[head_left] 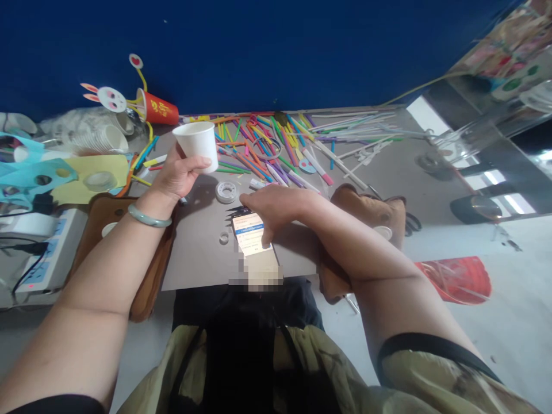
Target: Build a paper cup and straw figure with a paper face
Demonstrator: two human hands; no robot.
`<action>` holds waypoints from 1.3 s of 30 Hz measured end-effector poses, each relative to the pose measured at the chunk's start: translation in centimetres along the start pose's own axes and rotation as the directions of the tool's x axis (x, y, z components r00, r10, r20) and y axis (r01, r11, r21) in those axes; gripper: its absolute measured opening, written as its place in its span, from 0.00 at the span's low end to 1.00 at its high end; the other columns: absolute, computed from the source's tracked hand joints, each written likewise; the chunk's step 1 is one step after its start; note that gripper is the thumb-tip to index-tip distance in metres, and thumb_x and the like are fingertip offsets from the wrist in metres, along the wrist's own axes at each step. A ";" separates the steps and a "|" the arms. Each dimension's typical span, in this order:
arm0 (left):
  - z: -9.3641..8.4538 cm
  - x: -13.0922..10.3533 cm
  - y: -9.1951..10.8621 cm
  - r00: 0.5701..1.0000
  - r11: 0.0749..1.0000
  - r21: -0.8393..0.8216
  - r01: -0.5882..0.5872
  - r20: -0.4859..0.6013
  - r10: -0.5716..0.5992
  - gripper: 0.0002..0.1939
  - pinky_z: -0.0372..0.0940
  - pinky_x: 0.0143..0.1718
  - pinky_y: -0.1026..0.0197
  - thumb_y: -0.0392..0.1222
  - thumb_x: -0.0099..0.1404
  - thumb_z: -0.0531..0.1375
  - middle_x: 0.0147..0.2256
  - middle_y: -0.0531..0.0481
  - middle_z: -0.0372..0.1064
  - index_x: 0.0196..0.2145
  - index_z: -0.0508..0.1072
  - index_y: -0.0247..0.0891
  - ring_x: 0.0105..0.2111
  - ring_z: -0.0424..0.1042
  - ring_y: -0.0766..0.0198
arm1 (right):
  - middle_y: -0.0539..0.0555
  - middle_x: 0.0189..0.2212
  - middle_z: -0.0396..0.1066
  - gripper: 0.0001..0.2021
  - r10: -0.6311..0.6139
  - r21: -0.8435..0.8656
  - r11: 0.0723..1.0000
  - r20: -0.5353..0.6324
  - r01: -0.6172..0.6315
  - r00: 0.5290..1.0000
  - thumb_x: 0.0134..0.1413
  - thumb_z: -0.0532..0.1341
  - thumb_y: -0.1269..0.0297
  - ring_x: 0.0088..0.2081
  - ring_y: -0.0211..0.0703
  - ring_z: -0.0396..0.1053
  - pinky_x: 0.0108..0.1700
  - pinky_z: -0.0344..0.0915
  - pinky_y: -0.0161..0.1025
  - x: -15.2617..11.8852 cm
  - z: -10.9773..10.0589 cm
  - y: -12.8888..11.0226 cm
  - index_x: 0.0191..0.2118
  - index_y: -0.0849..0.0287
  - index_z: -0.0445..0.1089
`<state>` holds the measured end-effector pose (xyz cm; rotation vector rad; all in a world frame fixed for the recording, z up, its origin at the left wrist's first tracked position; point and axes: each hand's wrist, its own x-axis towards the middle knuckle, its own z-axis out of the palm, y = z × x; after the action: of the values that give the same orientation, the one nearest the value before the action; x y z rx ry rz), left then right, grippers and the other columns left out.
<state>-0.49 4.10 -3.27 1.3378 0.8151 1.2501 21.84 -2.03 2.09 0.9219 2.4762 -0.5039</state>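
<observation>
A white paper cup (197, 146) is held tilted in my left hand (183, 172), its fingers and thumb wrapped round the lower part, above the grey table. My right hand (276, 208) is over a phone (252, 236) with a lit screen, the thumb on or just over the screen's right side and the other fingers reaching past its top edge. Whether the fingers press on anything is hidden. A roll of white tape (226, 192) lies between the hands. Near the phone's left edge is a small clear ring (223, 237). Dark scissors (242, 211) show at the phone's top.
Many coloured markers (276, 144) spread along the back of the table (194, 259). A red cup (159, 108) with a paper rabbit lies at back left, near stacked white cups (103, 138). A power strip (58, 253) is at left, a red basket (466, 280) at right.
</observation>
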 end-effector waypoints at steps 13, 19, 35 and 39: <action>-0.1 0.1 -0.1 1.000 1.000 0.004 -0.020 0.019 0.020 0.22 0.71 0.47 0.41 0.41 0.45 0.70 0.38 0.48 0.75 0.40 0.75 0.46 0.46 0.74 0.44 | 0.56 0.39 0.71 0.39 -0.052 0.116 0.991 -0.124 0.067 0.991 0.30 0.76 0.43 0.38 0.50 0.68 0.36 0.53 0.38 -0.2 -0.2 1.5 0.47 0.58 0.62; 0.4 -0.4 0.2 0.998 0.998 -0.036 0.044 -0.037 -0.045 0.24 0.70 0.45 0.44 0.38 0.44 0.71 0.38 0.49 0.76 0.42 0.74 0.43 0.41 0.75 0.48 | 0.48 0.28 0.62 0.24 0.101 0.385 0.910 -0.570 0.156 0.816 0.49 0.67 0.42 0.32 0.39 0.59 0.35 0.50 0.37 1.5 0.2 2.9 0.37 0.58 0.62; 0.8 -0.5 -1.6 0.999 0.994 0.107 -0.013 -0.030 0.016 0.42 0.67 0.50 0.48 0.39 0.35 0.77 0.47 0.46 0.73 0.49 0.69 0.40 0.51 0.71 0.47 | 0.47 0.24 0.58 0.24 0.529 0.682 0.675 -0.713 0.281 0.460 0.61 0.55 0.39 0.32 0.38 0.63 0.36 0.61 0.35 4.9 1.1 3.5 0.32 0.58 0.65; 0.5 -0.3 -2.0 0.993 0.953 0.279 -0.118 0.012 0.119 0.42 0.67 0.53 0.47 0.42 0.37 0.77 0.47 0.44 0.73 0.50 0.68 0.41 0.50 0.71 0.47 | 0.48 0.25 0.57 0.28 0.546 0.684 0.690 -0.706 0.235 0.452 0.59 0.52 0.33 0.32 0.39 0.61 0.35 0.61 0.35 4.9 1.0 3.5 0.30 0.57 0.61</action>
<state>0.30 4.07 -5.18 1.6311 0.9527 1.2648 21.23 2.46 -1.94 2.2671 3.0040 -1.2356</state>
